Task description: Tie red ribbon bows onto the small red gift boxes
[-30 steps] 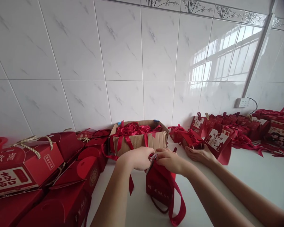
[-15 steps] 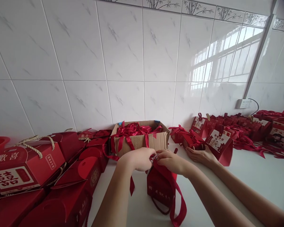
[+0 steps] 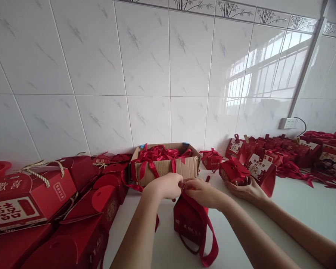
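A small red gift box [image 3: 186, 220] with printed characters stands on the white table before me. A wide red ribbon [image 3: 211, 243] runs over its top and hangs in a loop down its right side. My left hand [image 3: 166, 186] is closed above the box's top, its fingers pinching the ribbon. Right beside it, my right hand [image 3: 200, 191] also pinches the ribbon, fingertips close to those of the left. The exact spot between the fingertips is mostly hidden. A thin dark cord [image 3: 189, 246] lies at the foot of the box.
Behind my hands stands a cardboard box [image 3: 165, 170] full of red ribbons. Larger red boxes [image 3: 44, 194] with rope handles are piled on the left. At right, another person's hand [image 3: 250, 190] holds a ribboned red box [image 3: 231, 172]; more red boxes [image 3: 285, 149] line the wall.
My hands stay at the top of the box, shifting slightly, and the ribbon's left end has swung closer to the box. The other person's hand has moved its box right, towards me.
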`<state>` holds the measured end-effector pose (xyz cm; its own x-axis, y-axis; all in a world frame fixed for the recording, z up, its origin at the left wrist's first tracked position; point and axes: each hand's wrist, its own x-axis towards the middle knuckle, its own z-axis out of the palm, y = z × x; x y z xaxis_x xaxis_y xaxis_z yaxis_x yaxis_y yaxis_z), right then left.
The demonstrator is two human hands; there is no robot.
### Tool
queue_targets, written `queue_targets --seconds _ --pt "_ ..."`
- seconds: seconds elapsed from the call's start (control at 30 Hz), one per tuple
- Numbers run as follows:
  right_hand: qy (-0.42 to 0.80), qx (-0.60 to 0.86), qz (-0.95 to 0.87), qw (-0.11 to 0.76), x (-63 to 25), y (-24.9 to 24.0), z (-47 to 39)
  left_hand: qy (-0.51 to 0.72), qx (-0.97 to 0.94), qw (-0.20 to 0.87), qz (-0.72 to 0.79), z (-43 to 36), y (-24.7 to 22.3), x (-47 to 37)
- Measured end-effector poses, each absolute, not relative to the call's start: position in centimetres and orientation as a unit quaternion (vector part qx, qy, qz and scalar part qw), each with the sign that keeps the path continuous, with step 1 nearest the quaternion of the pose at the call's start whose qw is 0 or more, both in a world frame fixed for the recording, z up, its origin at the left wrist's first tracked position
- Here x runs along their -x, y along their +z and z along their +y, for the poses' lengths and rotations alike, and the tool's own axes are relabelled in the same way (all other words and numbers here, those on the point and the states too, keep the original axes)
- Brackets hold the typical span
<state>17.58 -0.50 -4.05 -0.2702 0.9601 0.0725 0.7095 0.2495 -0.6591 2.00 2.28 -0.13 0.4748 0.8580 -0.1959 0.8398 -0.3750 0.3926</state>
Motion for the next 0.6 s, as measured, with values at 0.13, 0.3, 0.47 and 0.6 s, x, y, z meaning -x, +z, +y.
queue_targets --seconds 0.13,0.3,0.47,0.6 --pt "0.220 0.586 -0.746 0.227 -18.3 -3.1 -1.1 0.051 -0.831 0.216 0.510 2.4 0.1 -1.8" --pt "0.167 0.638 -0.728 0.185 -21.4 -2.0 -1.6 0.233 -0.823 0.187 0.483 1.2 1.7 -0.6" --pt "0.194 0.633 -0.742 0.106 -23.8 -1.3 -2.7 0.429 -0.763 0.202 0.439 -1.1 4.1 0.2" --pt "0.239 0.598 -0.764 0.051 -23.9 -0.9 -3.3 0.546 -0.708 0.264 0.362 -4.0 5.6 1.0"
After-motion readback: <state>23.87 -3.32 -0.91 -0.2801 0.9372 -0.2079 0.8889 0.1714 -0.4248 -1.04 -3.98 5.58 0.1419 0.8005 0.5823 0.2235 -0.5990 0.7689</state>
